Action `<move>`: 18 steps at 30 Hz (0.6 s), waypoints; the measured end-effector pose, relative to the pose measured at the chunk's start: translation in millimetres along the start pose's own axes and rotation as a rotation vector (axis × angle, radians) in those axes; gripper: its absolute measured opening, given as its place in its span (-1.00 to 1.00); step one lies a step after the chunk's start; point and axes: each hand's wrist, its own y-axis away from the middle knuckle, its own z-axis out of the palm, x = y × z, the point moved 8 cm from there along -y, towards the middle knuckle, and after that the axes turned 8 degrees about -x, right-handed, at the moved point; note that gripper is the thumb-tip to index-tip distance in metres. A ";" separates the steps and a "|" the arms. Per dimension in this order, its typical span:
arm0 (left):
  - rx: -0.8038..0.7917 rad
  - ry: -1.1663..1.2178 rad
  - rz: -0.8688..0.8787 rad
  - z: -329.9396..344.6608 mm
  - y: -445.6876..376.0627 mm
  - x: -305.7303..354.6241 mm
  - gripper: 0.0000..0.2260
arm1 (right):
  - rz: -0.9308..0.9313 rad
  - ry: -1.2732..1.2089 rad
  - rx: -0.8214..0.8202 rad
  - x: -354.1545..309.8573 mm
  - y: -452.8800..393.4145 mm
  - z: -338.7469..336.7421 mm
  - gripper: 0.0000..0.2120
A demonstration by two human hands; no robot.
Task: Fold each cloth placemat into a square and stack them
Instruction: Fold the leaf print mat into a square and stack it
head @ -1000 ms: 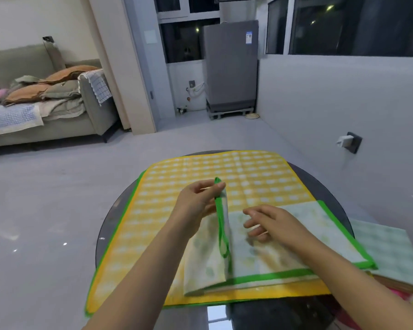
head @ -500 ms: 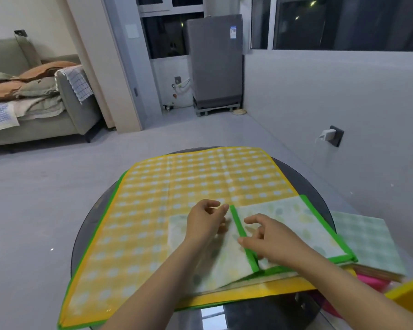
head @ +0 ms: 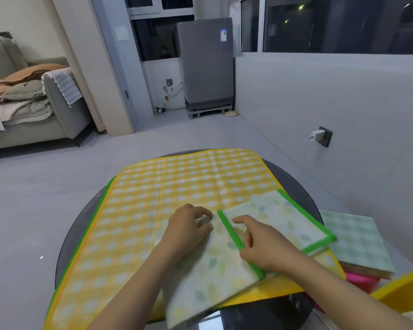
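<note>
A pale leaf-print placemat [head: 210, 279] with a green border lies partly folded on top of a large yellow checked placemat [head: 167, 186] spread over the round dark table [head: 76, 232]. Its left half is folded over to the right, so the green edge runs up the middle. My left hand [head: 188, 227] presses down on the folded flap, fingers curled. My right hand [head: 262, 244] pinches the green edge strip against the layer below.
A stack of folded placemats [head: 358, 244], green checked on top, sits just right of the table, above something pink. A yellow object [head: 403, 289] pokes in at the lower right. A sofa stands far left, a wall with a plugged charger on the right.
The flap I held upright by its green edge has been laid flat to the right. Both hands have come down onto the cloth. The camera view has shifted.
</note>
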 end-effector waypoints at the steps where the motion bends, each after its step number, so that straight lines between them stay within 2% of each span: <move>1: -0.019 0.002 -0.035 -1.4 2.1 -1.7 -0.76 | -0.009 0.031 0.031 2.1 -2.9 -5.3 -0.40; 6: -0.103 0.015 -0.176 -2.3 18.0 -4.8 -0.64 | -0.068 0.189 0.284 13.2 -17.6 -37.4 -0.51; 8: -0.126 -0.013 -0.188 -0.3 23.2 -0.5 -0.61 | -0.094 0.196 0.334 16.3 -24.3 -43.9 -0.57; 10: -0.088 -0.095 -0.150 0.8 26.6 6.7 -0.61 | -0.105 0.181 0.347 17.8 -28.6 -46.1 -0.61; 13: -0.019 -0.155 -0.002 9.6 32.5 25.7 -0.65 | -0.116 0.348 0.360 12.1 -25.9 -39.9 -0.62; 15: -0.047 -0.145 0.060 22.1 36.0 35.0 -0.62 | -0.166 0.426 0.347 3.1 -18.5 -30.5 -0.62; 18: -0.127 -0.183 0.044 42.0 36.3 34.4 -0.50 | -0.150 0.438 0.198 4.0 -7.8 -8.7 -0.57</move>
